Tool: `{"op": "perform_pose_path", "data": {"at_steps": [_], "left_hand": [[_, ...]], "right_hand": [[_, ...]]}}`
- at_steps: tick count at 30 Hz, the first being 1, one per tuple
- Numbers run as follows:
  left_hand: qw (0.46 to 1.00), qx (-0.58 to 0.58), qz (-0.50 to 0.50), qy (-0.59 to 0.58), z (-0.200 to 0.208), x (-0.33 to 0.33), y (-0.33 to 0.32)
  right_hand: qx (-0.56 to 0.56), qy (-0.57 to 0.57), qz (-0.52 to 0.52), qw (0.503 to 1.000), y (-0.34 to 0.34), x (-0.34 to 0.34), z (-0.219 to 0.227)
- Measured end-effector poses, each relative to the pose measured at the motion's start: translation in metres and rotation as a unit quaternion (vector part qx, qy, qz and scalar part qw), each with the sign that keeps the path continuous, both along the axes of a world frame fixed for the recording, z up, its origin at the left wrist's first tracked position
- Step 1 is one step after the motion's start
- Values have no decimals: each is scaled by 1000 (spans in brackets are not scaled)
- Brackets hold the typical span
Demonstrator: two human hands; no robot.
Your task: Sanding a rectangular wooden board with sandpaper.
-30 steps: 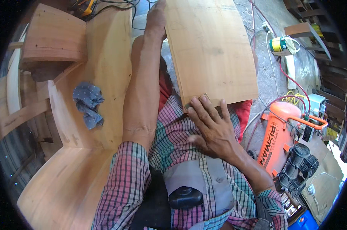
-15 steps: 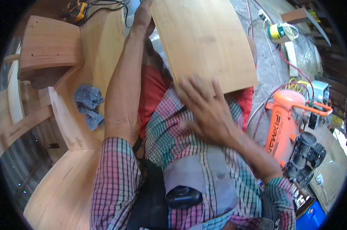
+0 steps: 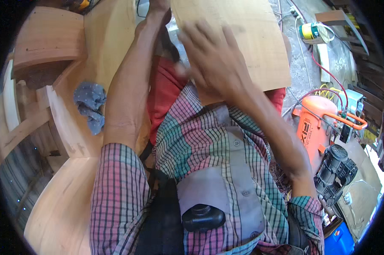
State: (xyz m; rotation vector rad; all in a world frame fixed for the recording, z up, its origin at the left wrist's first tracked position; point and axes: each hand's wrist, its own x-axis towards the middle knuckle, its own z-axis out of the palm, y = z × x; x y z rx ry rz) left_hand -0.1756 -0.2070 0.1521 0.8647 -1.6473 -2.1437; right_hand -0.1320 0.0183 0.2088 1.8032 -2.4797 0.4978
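Observation:
A pale, broad wooden board (image 3: 260,55) rests across my lap, its near edge over red clothing (image 3: 168,85). My right hand (image 3: 215,59) is over the board's left part, palm down with the fingers spread; it looks slightly blurred, and I cannot tell if the palm presses on the wood. At the top edge of the picture my left hand (image 3: 160,7) is beside the board's left side. Its fingers are cut off or hidden, so any grip there does not show.
Left of me stands wooden furniture with a curved panel (image 3: 49,36) and a wide plank (image 3: 109,38). A dotted blue-grey cloth (image 3: 90,106) lies on it. To the right are an orange air compressor (image 3: 317,127), hoses, a paint can (image 3: 315,33) and a blue container (image 3: 340,240).
My right hand has slid up and left, from the board's near edge to further over its face. The whole view has shifted slightly.

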Motion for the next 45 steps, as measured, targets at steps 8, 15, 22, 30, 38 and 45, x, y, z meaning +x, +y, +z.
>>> {"op": "perform_pose_path", "data": {"at_steps": [8, 15, 22, 30, 38, 45], "left_hand": [[997, -61, 10, -41, 10, -5, -2], [990, -119, -44, -55, 12, -6, 12], [982, -171, 26, -79, 2, 1, -10], [968, -219, 38, -119, 1, -16, -13], [937, -320, 52, -127, -11, -14, -25], [916, -361, 60, -165, -14, -30, -41]], "right_hand": [[71, -65, 13, 995, 48, 38, 12], [-119, 94, -56, 987, -48, -50, -13], [174, -121, 16, 977, 89, 66, 33], [25, 122, 7, 992, -39, -70, -9], [53, 134, -19, 989, -64, -78, -1], [156, -109, -53, 980, 95, 44, 36]]}}
